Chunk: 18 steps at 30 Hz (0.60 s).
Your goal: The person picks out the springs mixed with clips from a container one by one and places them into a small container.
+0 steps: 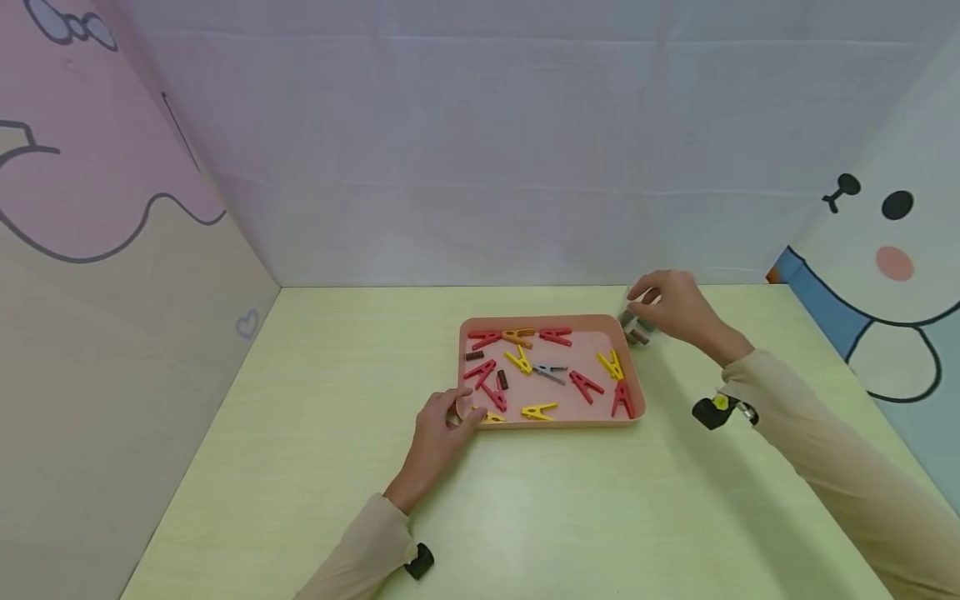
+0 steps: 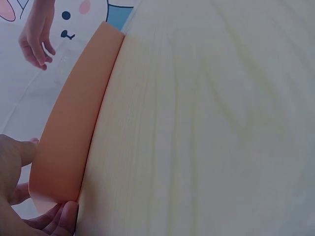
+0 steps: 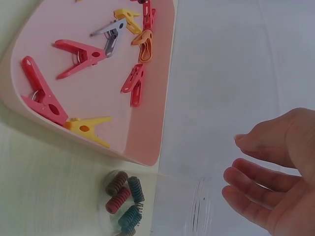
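Note:
A pink tray (image 1: 551, 423) lies on the table with several clothespins in red, yellow, orange and grey, such as a red clothespin (image 3: 81, 56) and a yellow clothespin (image 1: 538, 412). Two dark ribbed coils, one a coil (image 1: 502, 379), lie among them. At the tray's near left corner my left hand (image 1: 438, 437) grips the wall between thumb and fingers. Beyond the tray's right side stands a clear container (image 3: 199, 206) with several coil springs (image 3: 118, 199) inside. My right hand (image 1: 675, 308) hovers over this container, fingers loosely bent, nothing visible between them.
The pale wood-grain table (image 1: 360, 358) runs back to a white curtain-like wall (image 1: 465, 167). Side panels carry cartoon drawings, a pink figure (image 1: 90, 183) on the left and a white bear-like face (image 1: 892, 267) on the right.

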Tool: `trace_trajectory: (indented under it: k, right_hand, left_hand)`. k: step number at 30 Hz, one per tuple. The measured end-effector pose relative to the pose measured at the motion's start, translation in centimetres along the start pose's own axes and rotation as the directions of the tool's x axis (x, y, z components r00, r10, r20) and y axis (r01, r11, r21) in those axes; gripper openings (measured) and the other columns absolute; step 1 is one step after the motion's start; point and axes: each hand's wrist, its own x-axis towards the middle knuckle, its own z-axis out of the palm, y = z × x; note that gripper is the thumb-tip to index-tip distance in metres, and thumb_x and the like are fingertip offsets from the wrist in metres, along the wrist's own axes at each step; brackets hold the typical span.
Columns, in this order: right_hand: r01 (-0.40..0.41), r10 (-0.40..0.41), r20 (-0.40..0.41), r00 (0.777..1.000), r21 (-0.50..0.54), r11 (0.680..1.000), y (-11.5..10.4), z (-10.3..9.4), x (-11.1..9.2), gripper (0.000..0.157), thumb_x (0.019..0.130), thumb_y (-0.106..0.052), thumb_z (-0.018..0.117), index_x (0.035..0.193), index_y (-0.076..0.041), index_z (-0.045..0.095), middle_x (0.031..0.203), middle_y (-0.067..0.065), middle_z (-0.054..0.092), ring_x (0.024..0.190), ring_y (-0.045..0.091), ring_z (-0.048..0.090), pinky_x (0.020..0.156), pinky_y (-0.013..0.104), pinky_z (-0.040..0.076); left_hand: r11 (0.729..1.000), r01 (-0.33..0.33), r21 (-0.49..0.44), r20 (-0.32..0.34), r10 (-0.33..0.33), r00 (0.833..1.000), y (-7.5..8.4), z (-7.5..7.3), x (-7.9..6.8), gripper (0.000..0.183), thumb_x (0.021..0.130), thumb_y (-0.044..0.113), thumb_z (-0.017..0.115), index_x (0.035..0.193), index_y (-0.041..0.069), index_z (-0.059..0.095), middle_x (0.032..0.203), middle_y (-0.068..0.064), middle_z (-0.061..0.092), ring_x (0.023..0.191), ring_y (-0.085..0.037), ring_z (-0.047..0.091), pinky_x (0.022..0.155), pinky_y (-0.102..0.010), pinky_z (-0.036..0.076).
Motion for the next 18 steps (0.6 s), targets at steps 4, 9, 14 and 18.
trace_trajectory:
  k: [4, 9, 14, 18]
  right_hand:
    - [0.009, -0.009, 0.003, 1.000, 0.002, 1.000, -0.6, 0.2, -0.2, 0.010, 0.086, -0.004, 0.064, 0.089, 0.003, 0.070, 0.095, 0.021, 0.066, 0.078, 0.031, 0.062, 0.056, 0.034, 0.048]
    - [0.014, -0.014, 0.018, 1.000, 0.010, 1.000, -1.2, 0.5, -0.4, 0.010, 0.086, -0.003, 0.064, 0.090, 0.003, 0.070, 0.097, 0.020, 0.065, 0.079, 0.030, 0.062, 0.058, 0.035, 0.049]
    - [0.018, -0.019, 0.032, 0.999, 0.028, 0.999, -1.6, 1.0, -0.4, 0.010, 0.085, -0.004, 0.065, 0.091, 0.003, 0.070, 0.095, 0.020, 0.065, 0.075, 0.029, 0.063, 0.054, 0.032, 0.049]
    - [0.034, -0.035, 0.038, 0.999, 0.025, 0.999, -1.9, 1.3, -0.3, 0.010, 0.085, -0.002, 0.066, 0.091, 0.003, 0.070, 0.091, 0.017, 0.065, 0.072, 0.027, 0.062, 0.055, 0.033, 0.050]
  left_hand:
    - [1.000, -0.002, -0.003, -0.003, 0.002, 1.000, 0.0, -0.1, 0.0, 0.044, 0.087, 0.034, 0.069, 0.120, 0.006, 0.062, 0.092, -0.008, 0.052, 0.077, -0.017, 0.048, 0.063, -0.024, 0.044]
    - [1.000, -0.001, -0.010, -0.001, 0.001, 1.000, -0.1, -0.1, 0.0, 0.045, 0.086, 0.036, 0.069, 0.120, 0.007, 0.062, 0.092, -0.008, 0.052, 0.078, -0.017, 0.048, 0.063, -0.024, 0.044]
    - [1.000, 0.005, -0.012, 0.005, -0.005, 1.000, -0.2, -0.1, 0.0, 0.047, 0.086, 0.038, 0.069, 0.121, 0.007, 0.062, 0.092, -0.008, 0.052, 0.078, -0.016, 0.048, 0.063, -0.024, 0.044]
    - [1.000, 0.010, -0.011, 0.009, -0.010, 1.000, -0.2, -0.1, 0.0, 0.049, 0.085, 0.040, 0.070, 0.121, 0.009, 0.062, 0.093, -0.006, 0.052, 0.078, -0.016, 0.048, 0.064, -0.025, 0.045]
